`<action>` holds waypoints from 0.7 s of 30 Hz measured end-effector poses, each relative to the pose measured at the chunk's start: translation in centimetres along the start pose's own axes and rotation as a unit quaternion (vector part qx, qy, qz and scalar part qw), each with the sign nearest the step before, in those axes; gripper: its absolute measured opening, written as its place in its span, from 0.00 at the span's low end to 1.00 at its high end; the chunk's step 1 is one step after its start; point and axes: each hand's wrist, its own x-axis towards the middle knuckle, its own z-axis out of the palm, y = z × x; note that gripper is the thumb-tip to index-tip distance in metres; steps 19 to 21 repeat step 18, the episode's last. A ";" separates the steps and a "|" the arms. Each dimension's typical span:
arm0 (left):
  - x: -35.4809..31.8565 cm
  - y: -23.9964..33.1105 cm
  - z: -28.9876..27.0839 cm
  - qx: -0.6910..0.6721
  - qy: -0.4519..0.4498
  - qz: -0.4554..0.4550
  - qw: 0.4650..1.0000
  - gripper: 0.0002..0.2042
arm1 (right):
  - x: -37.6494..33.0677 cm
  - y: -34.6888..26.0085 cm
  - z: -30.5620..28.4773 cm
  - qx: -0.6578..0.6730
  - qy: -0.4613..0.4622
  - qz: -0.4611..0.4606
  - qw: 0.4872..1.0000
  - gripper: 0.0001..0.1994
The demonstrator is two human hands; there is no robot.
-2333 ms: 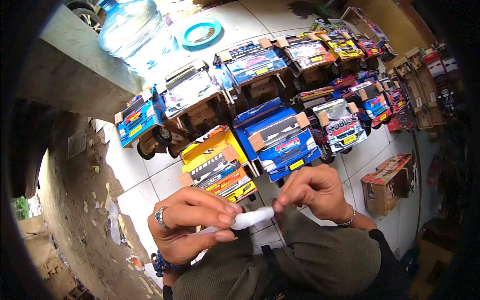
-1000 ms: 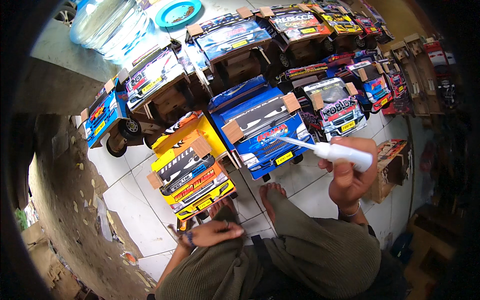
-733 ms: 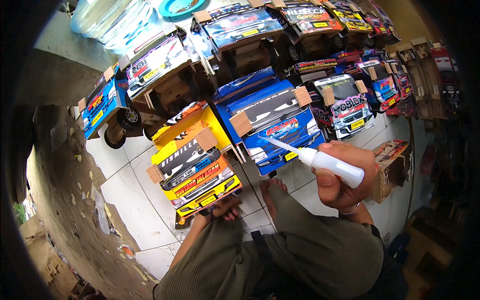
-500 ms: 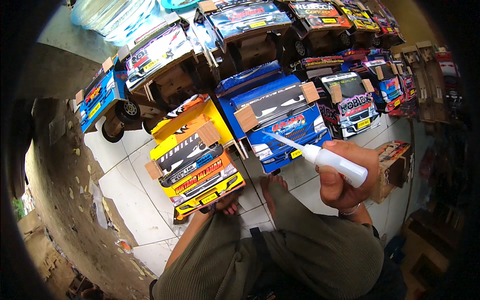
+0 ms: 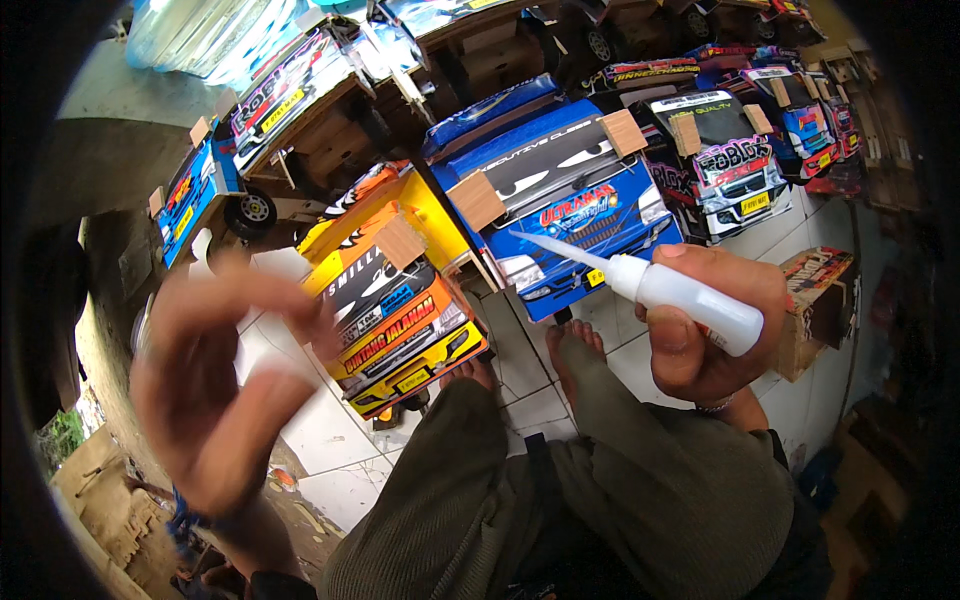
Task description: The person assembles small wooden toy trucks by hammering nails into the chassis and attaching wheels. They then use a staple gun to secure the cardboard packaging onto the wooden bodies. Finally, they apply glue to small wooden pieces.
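Observation:
My right hand (image 5: 715, 320) is closed around a small white squeeze bottle (image 5: 690, 300), tilted so that its long thin nozzle points up and left. Behind that nozzle, on the floor, stands a blue toy truck (image 5: 590, 215) with wooden blocks at the corners of its windscreen. My left hand (image 5: 215, 390) is raised at the left, smeared by motion, with thumb and fingers curved apart and nothing visible between them. It partly covers the left side of a yellow and orange toy truck (image 5: 405, 335).
More toy trucks stand in rows, among them a white and black one (image 5: 725, 175) and a small blue one (image 5: 195, 195) at far left. A wooden box-like piece (image 5: 815, 305) sits at right on the white tiles (image 5: 540, 410). My bare feet rest between my legs and the trucks.
My left hand has come up from beside the yellow truck into the left foreground. My right hand still holds the bottle, slightly lower and further right in view. The view has shifted a little.

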 end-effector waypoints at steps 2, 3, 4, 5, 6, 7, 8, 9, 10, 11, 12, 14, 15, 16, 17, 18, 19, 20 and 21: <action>3.8 -0.9 1.0 0.201 -0.055 0.110 0.972 0.13 | 0.2 -0.1 0.0 -0.007 -0.004 0.000 1.000 0.22; 5.1 -0.8 1.5 0.246 -0.078 0.123 0.958 0.13 | 0.2 -0.2 -0.1 -0.018 -0.007 0.007 1.000 0.22; 6.1 -0.8 1.8 0.289 -0.102 0.135 0.942 0.12 | 0.2 -0.2 -0.2 -0.013 -0.010 0.009 1.000 0.22; 7.2 -0.9 2.0 0.289 -0.135 0.143 0.937 0.13 | 0.2 -0.3 -0.4 -0.016 -0.015 0.015 1.000 0.21; 7.6 -1.0 2.3 0.265 -0.142 0.113 0.947 0.13 | 0.1 -0.3 -0.4 -0.019 -0.017 0.017 1.000 0.21; 7.9 -1.2 2.7 0.236 -0.147 0.086 0.957 0.13 | 0.1 -0.4 -0.4 -0.007 -0.013 0.019 1.000 0.21; 8.0 -1.5 3.1 0.213 -0.148 0.050 0.964 0.13 | 0.1 -0.3 -0.3 0.003 -0.005 0.016 1.000 0.21; 8.2 -1.7 3.4 0.216 -0.153 0.042 0.963 0.14 | 0.0 -0.3 -0.2 0.005 0.002 0.016 1.000 0.21; 8.3 -2.0 3.5 0.193 -0.166 0.026 0.967 0.14 | 0.0 -0.4 -0.1 0.007 0.010 0.017 1.000 0.20; 8.4 -2.2 3.6 0.180 -0.176 0.001 0.968 0.14 | -0.1 -0.4 0.0 0.002 0.017 0.019 1.000 0.20; 8.5 -2.4 3.7 0.166 -0.184 -0.023 0.969 0.14 | -0.1 -0.4 0.0 -0.011 0.018 0.020 1.000 0.20; 8.8 -2.7 3.7 0.137 -0.188 -0.038 0.972 0.15 | 0.0 -0.4 0.0 -0.001 0.017 0.016 1.000 0.20; 8.8 -2.4 3.3 0.132 -0.191 -0.083 0.969 0.16 | 0.0 -0.3 0.1 -0.007 0.014 0.014 1.000 0.20; 8.9 -2.3 3.1 0.107 -0.202 -0.108 0.968 0.16 | 0.0 -0.3 0.1 0.003 0.015 0.010 1.000 0.20; 9.1 -2.8 3.7 0.104 -0.191 -0.072 0.973 0.17 | 0.1 -0.3 0.2 0.007 0.016 0.007 1.000 0.21; 9.1 -2.6 3.7 0.106 -0.197 -0.108 0.969 0.17 | 0.1 -0.3 0.2 0.006 0.009 0.010 1.000 0.21; 9.1 -2.6 3.7 0.106 -0.197 -0.108 0.969 0.17 | 0.1 -0.3 0.2 0.006 0.009 0.010 1.000 0.21; 9.1 -2.6 3.7 0.106 -0.197 -0.108 0.969 0.17 | 0.1 -0.3 0.2 0.006 0.009 0.010 1.000 0.21; 9.1 -2.6 3.7 0.106 -0.197 -0.108 0.969 0.17 | 0.1 -0.3 0.2 0.006 0.009 0.010 1.000 0.21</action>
